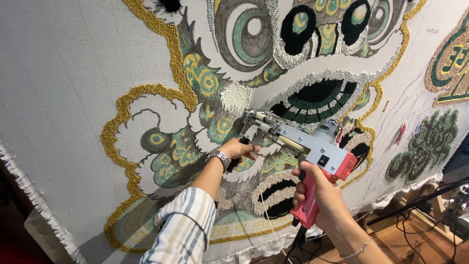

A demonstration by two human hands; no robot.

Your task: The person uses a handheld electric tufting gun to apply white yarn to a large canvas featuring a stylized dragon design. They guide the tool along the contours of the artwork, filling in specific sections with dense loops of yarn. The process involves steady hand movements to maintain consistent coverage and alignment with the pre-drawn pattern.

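Note:
A pink and grey tufting gun (312,146) points its needle end at a large stretched grey cloth (63,73) tufted with a lion-dance face in gold, green, black and white yarn. My right hand (320,193) is shut on the gun's pink rear grip. My left hand (239,149), wearing a metal wristwatch and a striped sleeve, is closed on the gun's black front handle close to the cloth. The needle tip (246,117) touches the cloth beside a white tufted patch (236,98).
Further tufted shapes in green and gold sit at the right of the cloth (430,142). A frayed cloth edge runs down the lower left (29,195). Black cables and stand legs lie on the wooden floor at the lower right (420,215).

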